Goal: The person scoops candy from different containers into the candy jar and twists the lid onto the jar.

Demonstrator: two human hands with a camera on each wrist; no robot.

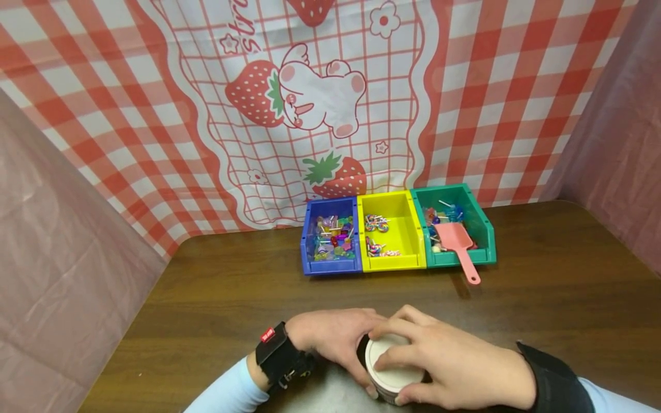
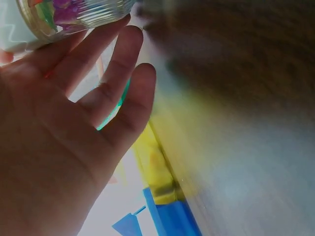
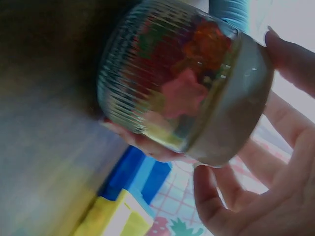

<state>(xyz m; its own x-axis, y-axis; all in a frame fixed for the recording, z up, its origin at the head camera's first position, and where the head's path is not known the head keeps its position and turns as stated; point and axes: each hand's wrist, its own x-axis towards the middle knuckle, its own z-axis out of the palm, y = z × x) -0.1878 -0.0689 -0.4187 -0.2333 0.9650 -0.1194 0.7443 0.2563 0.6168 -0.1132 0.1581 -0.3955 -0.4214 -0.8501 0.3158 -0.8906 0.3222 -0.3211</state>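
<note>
bare table (image 1: 232, 287) ahead of hands, three bins (image 1: 392, 232) farther back

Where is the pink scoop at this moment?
In the head view, the pink scoop lies in the green bin, the rightmost of three, with its handle sticking out over the front edge onto the table.

Ribbed glass jar (image 3: 172, 88), white-lidded, candy-filled

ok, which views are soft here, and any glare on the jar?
Head view: sharp throughout, evenly lit, with both hands on the white-lidded jar. Left wrist view: the left hand is fairly crisp, while the table and bins smear into blur. Right wrist view: the ribbed glass jar carries small bright highlights, and the background is blurred and dark at upper left.
</note>
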